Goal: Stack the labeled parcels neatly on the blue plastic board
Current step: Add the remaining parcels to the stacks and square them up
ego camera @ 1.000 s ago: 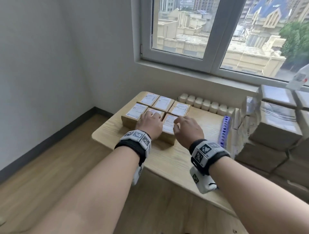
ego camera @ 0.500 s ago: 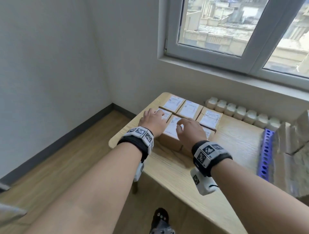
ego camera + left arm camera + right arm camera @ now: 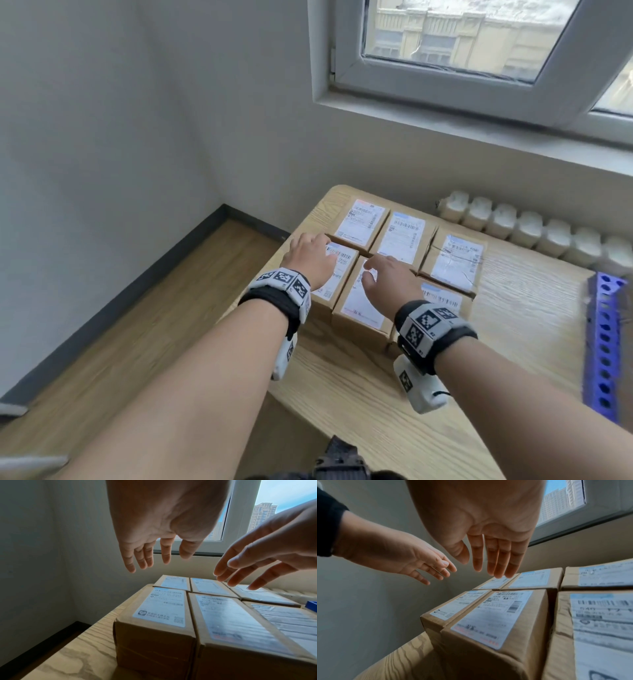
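While both hands are hovering just above the block of labeled parcels point(image 3: 394, 260) on the table point(image 3: 513, 342), nothing's actually getting gripped: the left hand point(image 3: 313, 258) and right hand point(image 3: 390, 281) are both hanging with fingers loose and spread, clear of the labels in the wrist views. The parcels are sitting two rows deep, packed side to side, probably squared up so they'll lift cleanly. The blue plastic board point(image 3: 603, 342) is standing on edge well off to the right of the parcels, so I'm guessing no stacking is happening there yet.
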The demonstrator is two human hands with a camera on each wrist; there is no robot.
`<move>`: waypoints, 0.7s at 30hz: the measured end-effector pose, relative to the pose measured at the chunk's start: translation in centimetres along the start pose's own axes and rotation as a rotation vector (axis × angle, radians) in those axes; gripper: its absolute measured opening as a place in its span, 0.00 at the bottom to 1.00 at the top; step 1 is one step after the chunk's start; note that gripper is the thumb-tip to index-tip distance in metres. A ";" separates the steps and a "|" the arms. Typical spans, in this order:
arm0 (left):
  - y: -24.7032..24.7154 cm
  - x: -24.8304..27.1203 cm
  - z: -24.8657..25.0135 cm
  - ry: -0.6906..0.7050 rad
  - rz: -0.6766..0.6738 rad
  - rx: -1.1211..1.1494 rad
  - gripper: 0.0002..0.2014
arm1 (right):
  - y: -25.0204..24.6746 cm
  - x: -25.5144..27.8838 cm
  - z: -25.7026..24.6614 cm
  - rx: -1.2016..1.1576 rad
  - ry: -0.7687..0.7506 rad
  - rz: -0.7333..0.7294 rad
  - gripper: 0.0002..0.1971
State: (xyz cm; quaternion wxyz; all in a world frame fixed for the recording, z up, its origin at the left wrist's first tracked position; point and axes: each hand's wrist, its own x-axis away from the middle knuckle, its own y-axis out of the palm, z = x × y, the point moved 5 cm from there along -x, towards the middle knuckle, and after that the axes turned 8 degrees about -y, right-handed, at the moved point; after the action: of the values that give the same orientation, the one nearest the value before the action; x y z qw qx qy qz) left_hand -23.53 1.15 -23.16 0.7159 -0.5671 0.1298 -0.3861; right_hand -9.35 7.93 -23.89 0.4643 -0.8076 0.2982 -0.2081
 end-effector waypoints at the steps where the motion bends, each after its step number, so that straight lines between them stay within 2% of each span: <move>1: 0.4 -0.5 -0.2 -0.009 -0.012 0.001 0.21 | 0.5 -0.3 0.1 -0.006 -0.002 -0.019 0.17; 4: 1.7 -1.9 -1.1 -0.031 -0.044 0.004 0.23 | 1.9 -1.0 0.2 -0.031 -0.003 -0.063 0.17; 9: 3.2 -3.6 -2.2 -0.083 -0.108 0.069 0.31 | 3.7 -1.8 0.1 -0.064 0.002 -0.113 0.17; 14: 5.6 -5.1 -3.7 -0.152 -0.255 0.091 0.52 | 4.7 -2.1 -0.3 -0.073 0.046 -0.121 0.17; 16: 6.2 -5.6 -4.6 -0.173 -0.300 0.102 0.56 | 5.0 -2.2 -0.5 -0.077 0.072 -0.129 0.17; 18: 6.4 -6.1 -5.6 -0.216 -0.344 0.138 0.55 | 5.4 -2.4 -0.8 -0.079 0.103 -0.138 0.15; 21: 6.5 -6.5 -7.0 -0.299 -0.425 0.187 0.45 | 6.2 -2.7 -1.1 -0.075 0.166 -0.158 0.13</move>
State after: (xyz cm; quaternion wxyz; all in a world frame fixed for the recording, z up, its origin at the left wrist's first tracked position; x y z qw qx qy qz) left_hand -29.60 1.07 -32.95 0.6792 -0.5638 -0.1352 -0.4501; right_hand -13.83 6.66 -28.97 0.3898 -0.8252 0.2787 -0.2990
